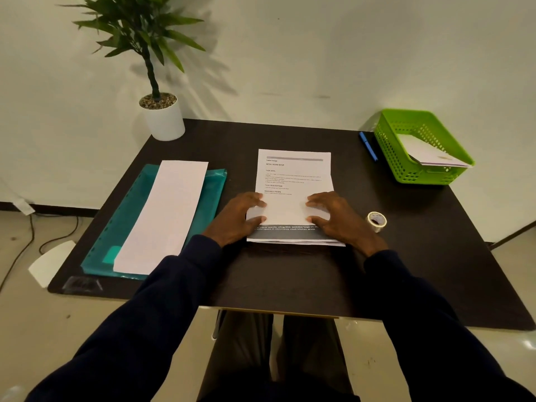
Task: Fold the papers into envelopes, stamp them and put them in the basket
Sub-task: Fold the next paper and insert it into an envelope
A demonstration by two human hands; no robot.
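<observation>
A printed paper (293, 181) lies in the middle of the dark table (261, 280), its near end folded up over itself. My left hand (237, 217) grips the folded flap at its left edge, thumb under and fingers on top. My right hand (338, 217) grips the flap's right edge the same way. A green basket (400, 158) stands at the far right with a white folded envelope (429, 153) inside. A roll of tape (377, 221) lies just right of my right hand.
A teal plastic folder (133, 216) with a long white sheet (165, 213) on it lies at the left. A blue pen (368, 146) rests beside the basket. A potted plant (162, 117) stands at the far left corner. A wall runs behind the table.
</observation>
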